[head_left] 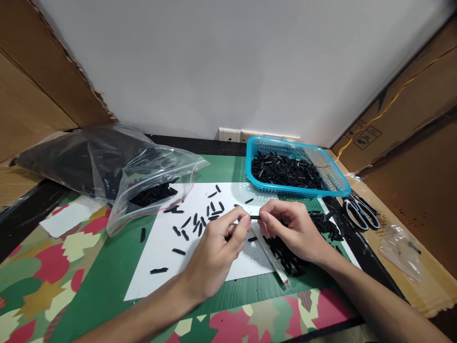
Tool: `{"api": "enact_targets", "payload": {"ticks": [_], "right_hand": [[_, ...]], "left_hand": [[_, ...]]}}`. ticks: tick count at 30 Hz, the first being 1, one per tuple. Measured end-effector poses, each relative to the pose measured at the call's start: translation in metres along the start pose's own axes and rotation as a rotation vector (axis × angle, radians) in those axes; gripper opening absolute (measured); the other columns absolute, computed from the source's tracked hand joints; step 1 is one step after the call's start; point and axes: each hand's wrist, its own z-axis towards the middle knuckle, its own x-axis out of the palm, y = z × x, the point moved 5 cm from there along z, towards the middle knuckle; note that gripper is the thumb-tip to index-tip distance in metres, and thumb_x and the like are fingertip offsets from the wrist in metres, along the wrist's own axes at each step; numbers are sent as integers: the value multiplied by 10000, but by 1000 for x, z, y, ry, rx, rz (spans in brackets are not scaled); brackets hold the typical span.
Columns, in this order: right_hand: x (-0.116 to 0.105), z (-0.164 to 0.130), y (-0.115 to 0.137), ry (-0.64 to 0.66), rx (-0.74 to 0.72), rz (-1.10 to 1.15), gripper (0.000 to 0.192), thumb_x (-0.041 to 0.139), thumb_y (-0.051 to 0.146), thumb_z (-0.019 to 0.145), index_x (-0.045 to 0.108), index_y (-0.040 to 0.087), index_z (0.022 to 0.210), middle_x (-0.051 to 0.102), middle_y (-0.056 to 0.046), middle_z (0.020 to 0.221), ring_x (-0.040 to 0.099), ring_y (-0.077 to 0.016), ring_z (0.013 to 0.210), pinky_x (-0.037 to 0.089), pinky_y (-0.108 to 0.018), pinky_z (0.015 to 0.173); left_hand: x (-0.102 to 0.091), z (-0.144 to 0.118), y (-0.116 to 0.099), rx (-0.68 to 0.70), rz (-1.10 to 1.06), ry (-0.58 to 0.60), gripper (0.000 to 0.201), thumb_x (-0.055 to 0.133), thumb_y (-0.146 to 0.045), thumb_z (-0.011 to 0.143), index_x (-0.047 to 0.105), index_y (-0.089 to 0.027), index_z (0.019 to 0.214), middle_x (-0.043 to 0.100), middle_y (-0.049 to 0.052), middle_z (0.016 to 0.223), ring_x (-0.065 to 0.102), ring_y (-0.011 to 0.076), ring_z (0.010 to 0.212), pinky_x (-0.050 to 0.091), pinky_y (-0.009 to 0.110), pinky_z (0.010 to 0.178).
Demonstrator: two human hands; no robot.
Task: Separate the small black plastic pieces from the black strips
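Observation:
My left hand [217,247] and my right hand [291,228] meet above a white sheet [160,259]. Between their fingertips they pinch one small black plastic piece [254,217], each hand on one end. Several loose black pieces [200,221] lie scattered on the sheet just left of my left hand. A pile of the same black pieces [285,257] lies under and beside my right hand, next to a thin white strip [273,259].
A blue basket [337,183] full of black pieces stands at the back right. A clear plastic bag [117,166] holding more lies at the back left. Scissors [360,212] and a small clear bag [400,245] lie at the right edge. Cardboard walls flank both sides.

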Motion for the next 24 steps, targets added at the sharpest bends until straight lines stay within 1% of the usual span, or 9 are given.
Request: {"api": "enact_targets", "payload": {"ticks": [5, 8, 12, 15, 17, 19, 21, 22, 24], "right_hand": [[1, 3, 1, 56, -7, -18, 234, 603, 313, 1040, 690, 162, 883, 670, -1, 713, 580, -115, 620, 440, -228, 585], [2, 6, 1, 67, -33, 26, 155, 629, 220, 984, 682, 152, 855, 660, 5, 709, 578, -108, 623, 464, -222, 617], [0, 9, -1, 55, -79, 64, 58, 646, 144, 924, 685, 144, 881, 673, 2, 755, 604, -106, 659, 497, -216, 659], [-3, 11, -1, 29, -105, 54, 55, 639, 149, 943, 686, 144, 915, 685, -6, 791, 620, -105, 675, 506, -211, 665], [-5, 12, 1, -5, -131, 40, 27, 667, 169, 948, 686, 149, 949, 687, -7, 832, 611, -97, 671, 493, -199, 634], [-6, 12, 3, -36, -155, 40, 93, 727, 199, 933, 686, 156, 1005, 695, -9, 887, 606, -90, 663, 480, -189, 595], [-6, 12, 4, -55, -174, 38, 167, 784, 228, 913, 700, 159, 1039, 709, -10, 904, 616, -91, 659, 480, -185, 574], [-7, 11, 5, -63, -188, 27, 173, 797, 236, 910, 714, 158, 1040, 718, -11, 902, 626, -94, 663, 487, -186, 578], [-7, 10, 7, -88, -225, -18, 118, 786, 237, 931, 748, 155, 1008, 738, -17, 889, 646, -102, 684, 502, -190, 601]], "left_hand": [[0, 2, -1, -28, -42, 6, 391, 531, -562, 1052, 511, -226, 854, 300, -99, 572, 241, 68, 484, 211, 177, 445], [0, 4, -3, -36, -43, 23, 397, 531, -571, 1050, 535, -220, 864, 314, -100, 558, 234, 61, 473, 217, 161, 434], [-3, 6, -1, -53, -94, -8, 397, 545, -572, 1042, 539, -218, 861, 341, -103, 523, 249, 51, 436, 225, 142, 413], [-7, 7, 0, -53, -125, -63, 400, 556, -575, 1033, 541, -218, 854, 344, -104, 496, 250, 50, 415, 225, 136, 399], [-9, 8, 1, -50, -140, -100, 408, 569, -587, 1020, 540, -219, 846, 340, -105, 481, 257, 53, 403, 217, 133, 387], [-10, 9, 1, -48, -148, -126, 420, 589, -599, 1003, 533, -220, 831, 335, -106, 470, 268, 56, 393, 210, 131, 378], [-10, 10, 2, -53, -149, -133, 427, 601, -603, 995, 531, -220, 821, 334, -106, 467, 272, 56, 392, 214, 132, 378], [-10, 10, 3, -58, -147, -131, 428, 600, -602, 996, 532, -218, 818, 332, -106, 468, 268, 55, 395, 219, 133, 383], [-9, 8, 5, -69, -143, -119, 430, 586, -597, 1007, 536, -214, 819, 331, -107, 475, 254, 52, 405, 226, 134, 393]]}}
